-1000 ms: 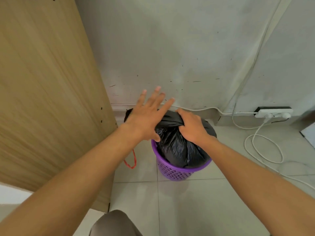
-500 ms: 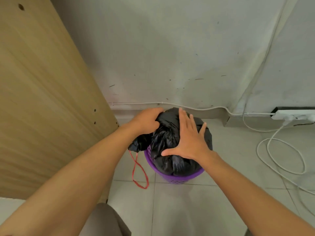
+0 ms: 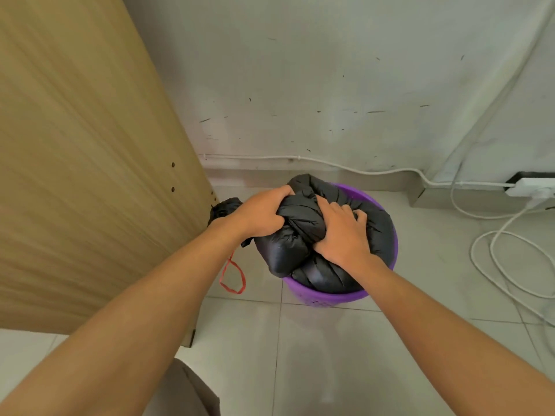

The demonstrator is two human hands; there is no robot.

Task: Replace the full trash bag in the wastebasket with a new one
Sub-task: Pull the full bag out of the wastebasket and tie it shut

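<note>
A purple perforated wastebasket [image 3: 387, 253] stands on the tiled floor against the wall. A full black trash bag [image 3: 288, 253] bulges out of its top. My left hand [image 3: 261, 214] grips a bunched fold of the bag at its upper left. My right hand [image 3: 342, 232] grips the twisted plastic near the bag's middle, fingers curled into it. A loose black flap [image 3: 225, 207] of the bag sticks out behind my left wrist. A red drawstring loop [image 3: 234, 277] hangs down to the floor on the basket's left.
A tall wooden panel [image 3: 84, 163] stands close on the left. A white power strip [image 3: 531, 187] sits by the wall at right, with white cables [image 3: 504, 259] coiled on the floor. A thin cable [image 3: 300, 159] runs along the wall base.
My right hand went from lying flat on the bag to gripping it. My left hand has closed tighter on the bag's top. The view moved closer to the basket.
</note>
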